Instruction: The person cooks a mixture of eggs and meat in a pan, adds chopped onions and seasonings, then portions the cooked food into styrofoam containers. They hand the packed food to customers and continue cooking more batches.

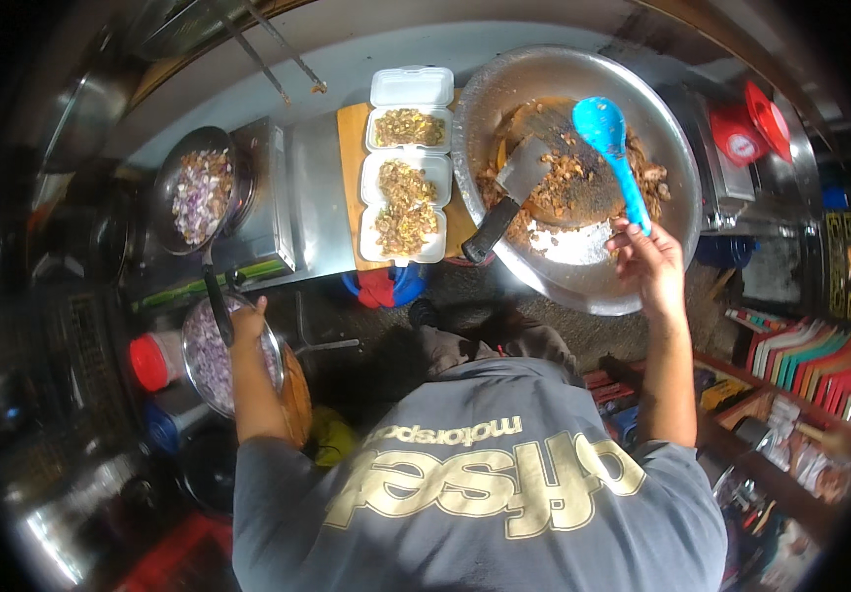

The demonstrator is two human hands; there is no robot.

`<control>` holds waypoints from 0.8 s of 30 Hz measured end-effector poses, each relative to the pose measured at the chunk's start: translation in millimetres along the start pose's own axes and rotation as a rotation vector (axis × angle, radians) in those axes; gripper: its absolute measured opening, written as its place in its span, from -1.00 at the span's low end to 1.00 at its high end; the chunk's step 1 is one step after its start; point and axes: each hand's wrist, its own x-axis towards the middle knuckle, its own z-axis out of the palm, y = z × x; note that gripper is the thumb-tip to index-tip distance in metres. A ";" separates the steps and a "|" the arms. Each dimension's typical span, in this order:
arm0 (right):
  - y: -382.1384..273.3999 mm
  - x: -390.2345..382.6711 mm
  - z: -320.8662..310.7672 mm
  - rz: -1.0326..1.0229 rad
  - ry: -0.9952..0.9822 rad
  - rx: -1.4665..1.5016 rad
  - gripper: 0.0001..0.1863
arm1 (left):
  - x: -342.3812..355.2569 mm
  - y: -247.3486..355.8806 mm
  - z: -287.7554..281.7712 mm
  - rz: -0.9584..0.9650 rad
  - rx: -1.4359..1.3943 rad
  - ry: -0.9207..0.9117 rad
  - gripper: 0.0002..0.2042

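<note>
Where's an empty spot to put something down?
There's a bare strip of metal counter between the stove and the wooden board. The board is crowded with white food boxes. The big bowl is busy too: food, a spatula, and the right hand holding a blue spoon.

Looks down from head height, super wide fisheye, going black at the corners. Sits pretty close to the gray shirt at lower center, farther from the steel counter up top.
</note>
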 end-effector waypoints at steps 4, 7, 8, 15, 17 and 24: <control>16.2 18.3 38.6 0.175 -0.383 0.389 -0.72 | -110.2 89.8 -11.5 0.156 -0.229 0.070 -0.50; 38.7 16.7 89.1 0.399 -0.690 0.515 -0.72 | -197.6 200.9 -12.6 0.386 -0.918 0.177 -0.56; 47.3 15.2 108.2 0.403 -0.816 0.564 -0.73 | -220.4 237.6 -14.3 0.445 -1.285 0.149 -0.58; 74.9 8.3 184.1 0.522 -1.273 0.186 -0.78 | -275.5 307.8 -76.0 0.114 -1.706 0.082 -0.79; 72.9 13.9 184.4 0.454 -1.355 0.009 -0.72 | -268.4 296.3 -78.3 0.144 -1.583 0.117 -0.81; 55.6 52.1 115.6 0.012 -1.436 -0.407 -0.53 | -126.4 232.0 -50.5 0.713 -0.206 0.561 -0.83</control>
